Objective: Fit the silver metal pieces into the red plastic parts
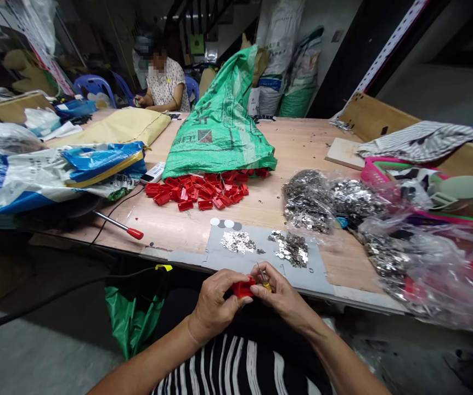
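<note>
Red piece (241, 287) between left hand (215, 299), clamped on it, and right hand (276, 292), gripping yellow-handled tool (266, 286).

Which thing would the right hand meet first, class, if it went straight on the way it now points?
Most likely the red piece held in the left hand: it sits just ahead of the right hand, which seems to touch it. Depth is hard to judge here.

Red part (242, 287) partly covered by left hand (215, 299)
</note>
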Motion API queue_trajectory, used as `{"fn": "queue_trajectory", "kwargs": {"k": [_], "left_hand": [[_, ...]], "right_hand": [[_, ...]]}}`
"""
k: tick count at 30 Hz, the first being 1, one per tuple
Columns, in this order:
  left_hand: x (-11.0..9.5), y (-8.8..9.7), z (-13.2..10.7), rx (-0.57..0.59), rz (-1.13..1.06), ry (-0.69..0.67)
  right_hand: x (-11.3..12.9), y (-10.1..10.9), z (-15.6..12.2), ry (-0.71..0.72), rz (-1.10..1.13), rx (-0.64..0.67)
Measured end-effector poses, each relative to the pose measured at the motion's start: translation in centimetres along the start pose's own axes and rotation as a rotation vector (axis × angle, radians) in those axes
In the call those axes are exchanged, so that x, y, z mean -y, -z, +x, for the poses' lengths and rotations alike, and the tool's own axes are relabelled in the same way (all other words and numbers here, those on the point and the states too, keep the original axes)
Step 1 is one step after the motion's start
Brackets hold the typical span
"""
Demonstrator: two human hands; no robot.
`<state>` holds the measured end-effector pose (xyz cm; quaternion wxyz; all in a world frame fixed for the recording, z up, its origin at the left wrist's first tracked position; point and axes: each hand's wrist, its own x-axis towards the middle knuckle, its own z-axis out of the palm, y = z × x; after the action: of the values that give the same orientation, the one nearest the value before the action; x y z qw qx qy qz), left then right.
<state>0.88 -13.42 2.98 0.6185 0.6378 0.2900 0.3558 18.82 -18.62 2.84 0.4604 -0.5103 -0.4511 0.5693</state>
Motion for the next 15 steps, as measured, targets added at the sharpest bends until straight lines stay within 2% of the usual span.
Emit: {"fn": "queue_trajectory", "kwargs": {"k": [6,9,12,15], "left_hand": [[0.5,0.9,0.0,0.055,0.033,-0.062],[1.6,1.0,0.1,-0.018,0.01,-0.092],[2.5,0.8,0.3,-0.139,-0.052,-0.024],[3.0,0.9,0.7,-0.285,-0.108,0.068]], "right_hand": [[-0.3,-0.6,-0.6,-0.176,0.263,0.05],[-0.2,-0.8,-0.1,-0.173,0.273,0.031],[0.3,-0.2,1.3,-0.128,0.075,0.029],[0.9,0.9,3.3,0.046,-0.424,-0.11]]}}
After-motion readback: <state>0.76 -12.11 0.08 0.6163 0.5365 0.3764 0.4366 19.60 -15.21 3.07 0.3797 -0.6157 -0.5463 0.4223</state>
